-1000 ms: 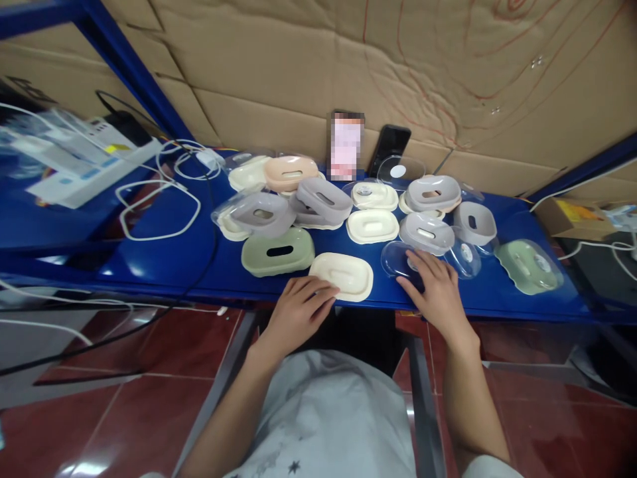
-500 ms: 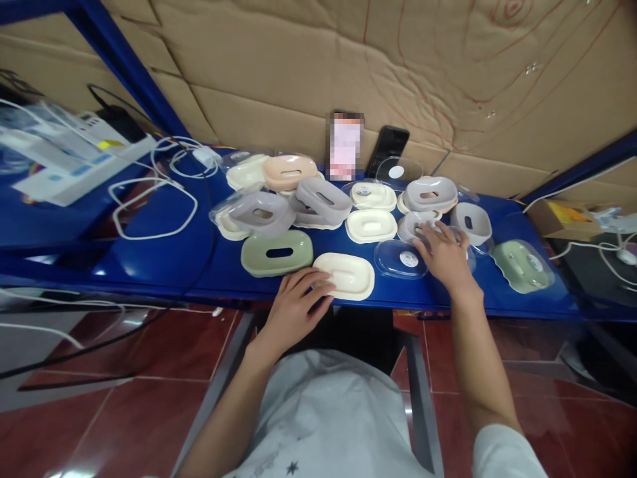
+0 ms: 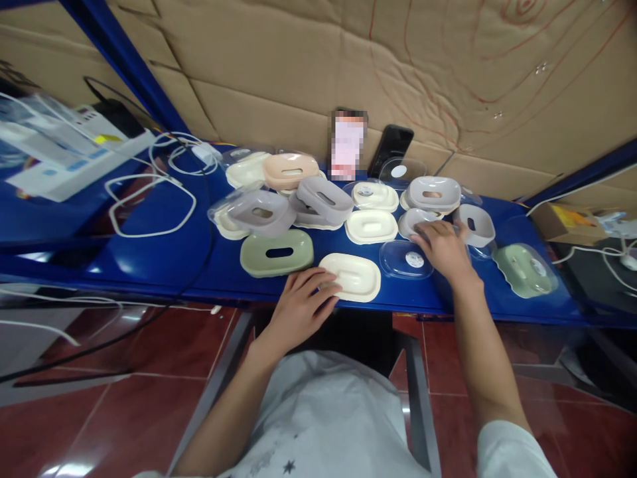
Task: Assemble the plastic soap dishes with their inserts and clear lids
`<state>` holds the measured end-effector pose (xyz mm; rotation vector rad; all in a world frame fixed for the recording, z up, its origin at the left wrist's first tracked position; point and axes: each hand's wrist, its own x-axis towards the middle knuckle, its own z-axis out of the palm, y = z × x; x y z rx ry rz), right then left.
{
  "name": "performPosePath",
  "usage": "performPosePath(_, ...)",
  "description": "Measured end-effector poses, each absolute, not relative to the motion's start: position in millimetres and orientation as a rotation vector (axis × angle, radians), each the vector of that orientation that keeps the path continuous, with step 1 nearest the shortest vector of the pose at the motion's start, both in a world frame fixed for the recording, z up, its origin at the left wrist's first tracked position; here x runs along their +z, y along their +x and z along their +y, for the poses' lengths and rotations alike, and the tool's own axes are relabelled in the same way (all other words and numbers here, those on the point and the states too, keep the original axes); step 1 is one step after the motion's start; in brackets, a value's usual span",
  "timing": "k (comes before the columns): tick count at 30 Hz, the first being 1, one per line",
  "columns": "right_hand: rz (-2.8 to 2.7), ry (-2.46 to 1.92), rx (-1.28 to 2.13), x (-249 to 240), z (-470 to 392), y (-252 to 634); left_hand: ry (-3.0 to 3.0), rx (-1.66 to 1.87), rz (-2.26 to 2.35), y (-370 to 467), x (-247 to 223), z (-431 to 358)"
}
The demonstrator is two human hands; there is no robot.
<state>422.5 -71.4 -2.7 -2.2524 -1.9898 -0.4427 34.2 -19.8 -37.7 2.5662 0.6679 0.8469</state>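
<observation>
My left hand [image 3: 311,299] has its thumb and fingers closed on the left end of a cream soap dish base [image 3: 355,275] near the table's front edge. Beside it sits a green soap dish tray [image 3: 263,253] with a slot. Over to the right, my right hand [image 3: 442,245] has its fingers bent over a grey soap dish part [image 3: 413,218], which they partly cover. Just in front of that hand lies a clear lid [image 3: 405,259] with a round white sticker. A second cream base [image 3: 371,226] rests between the hands, farther back.
Several grey trays [image 3: 261,212], a peach tray [image 3: 290,169] and more cream parts crowd the back of the blue table [image 3: 149,255]. A green dish under a clear lid [image 3: 525,269] is at the right. Two phones [image 3: 393,149] lean on the cardboard; white cables [image 3: 149,234] lie left.
The cream base under my left hand has shifted slightly right, away from the green tray. The fingers of my right hand have drawn closer together. The view has shifted a little.
</observation>
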Motion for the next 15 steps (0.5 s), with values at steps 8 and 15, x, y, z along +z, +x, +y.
performPosePath(8, -1.916, -2.149, -0.635, 3.4, -64.4, 420.0, 2.558, 0.856, 0.636, 36.7, -36.6, -17.9)
performPosePath(15, -2.084, -2.007, -0.603, 9.4, -47.1, 390.2, 2.516, 0.877, 0.609, 44.4, -40.2, -15.4)
